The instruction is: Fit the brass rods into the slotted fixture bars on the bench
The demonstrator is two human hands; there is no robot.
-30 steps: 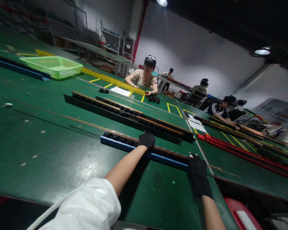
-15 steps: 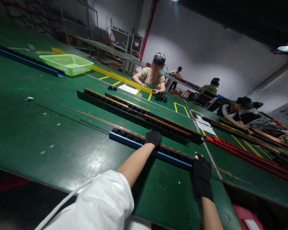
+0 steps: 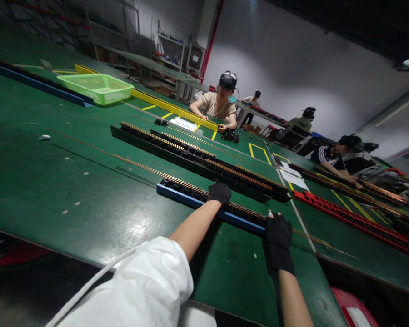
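A blue channel rail [image 3: 180, 194] lies on the green table, fitted with a row of black blocks. Thin copper-coloured strips [image 3: 132, 162] run along its top and stick out past both ends. My left hand [image 3: 219, 194], in a black glove with bare fingertips, is closed over the middle of the rail; its fingers are mostly hidden on the far side. At the rail's right end my right hand [image 3: 278, 238], gloved likewise, bends its fingers over the blocks and strips, the bare tips showing at the top edge.
Beyond the blue rail lie black rails [image 3: 191, 159] with copper strips. A light green basket [image 3: 97, 88] stands back left beside another blue rail [image 3: 37, 81]. A red rail [image 3: 354, 218] lies right. Across the table, a person [image 3: 214, 102] holds a yellow rail [image 3: 177, 111]; others work farther off.
My right hand has slid a little left along the end of the blue rail. The left hand stays at the rail's middle. The view has shifted slightly.
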